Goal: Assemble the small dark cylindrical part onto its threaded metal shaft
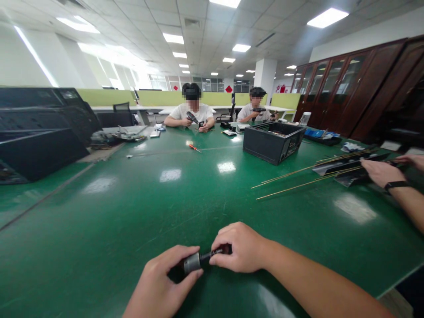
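Observation:
Low in the head view, my left hand (165,276) is closed around a short grey metal cylinder (192,263), its thumb and fingers on opposite sides. A thin dark shaft (206,257) runs from the cylinder toward the right. My right hand (240,248) pinches the far end of that shaft, where a dark piece with a shiny part shows between the fingers. The two parts are in line and held just over the green table (132,207). My fingers hide much of both ends, so their exact kind is unclear.
An orange-handled screwdriver (194,148) lies ahead. A black computer case (265,143) stands beyond to the right. Long thin brass-coloured rods (288,189) and dark metal channels lie near another person's hand (384,173). Two people sit opposite with power drills. Dark cases (39,141) stand left.

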A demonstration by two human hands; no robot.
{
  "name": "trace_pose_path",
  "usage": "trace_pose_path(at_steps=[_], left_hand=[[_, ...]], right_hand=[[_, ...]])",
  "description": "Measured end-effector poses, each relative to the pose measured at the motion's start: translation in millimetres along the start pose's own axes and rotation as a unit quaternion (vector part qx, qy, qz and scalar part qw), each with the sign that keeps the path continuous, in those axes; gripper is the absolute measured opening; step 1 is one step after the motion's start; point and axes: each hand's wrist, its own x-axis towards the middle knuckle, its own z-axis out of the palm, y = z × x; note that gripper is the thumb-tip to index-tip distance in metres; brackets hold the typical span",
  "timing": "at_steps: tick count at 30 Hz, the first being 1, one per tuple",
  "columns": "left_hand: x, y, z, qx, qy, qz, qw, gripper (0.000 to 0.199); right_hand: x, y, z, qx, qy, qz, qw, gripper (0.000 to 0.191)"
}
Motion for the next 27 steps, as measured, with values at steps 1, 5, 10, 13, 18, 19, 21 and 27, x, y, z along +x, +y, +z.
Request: trace_pose_path(at_steps=[1, 5, 10, 13, 18, 19, 21, 27], left_hand=[[-0.4, -0.2, 0.0, 0.000, 0.001, -0.001, 1.000, 0.024], [-1.9, -3.4, 0.0, 0.000, 0.006, -0.007, 1.000, 0.025], [-0.7, -4.2, -0.4, -0.006, -0.001, -0.016, 1.000, 0.023], [0.9, -1.8, -0.9, -0.012, 0.002, -0.023, 1.000, 0.022], [1.7, 0.0, -2.0, -0.011, -0.005, -0.035, 0.999, 0.023], [1.4, -0.6, -2.0, -0.009, -0.003, -0.036, 0.999, 0.023], [0.6, -2.4, -2.1, -0.005, 0.004, -0.034, 0.999, 0.023], [-0.5, -4.8, -2.6, -0.004, 0.016, -0.030, 0.999, 0.024]], right_hand=[[-0.1, -0.1, -0.3, -0.001, 0.000, 0.000, 1.000, 0.019], [-0.5, -0.6, -2.5, -0.003, 0.000, 0.004, 1.000, 0.018], [-0.7, -0.1, -5.1, 0.003, -0.008, 0.007, 1.000, 0.017], [-0.4, 0.5, -5.4, 0.001, -0.011, 0.006, 1.000, 0.018], [0.4, 1.1, -5.3, 0.003, -0.007, 0.010, 1.000, 0.018], [0.5, 1.2, -5.5, 0.004, -0.006, 0.011, 1.000, 0.018], [0.5, 1.7, -6.1, 0.005, -0.005, 0.012, 1.000, 0.019], [-0.2, 4.2, -7.0, 0.004, 0.002, 0.007, 1.000, 0.019]])
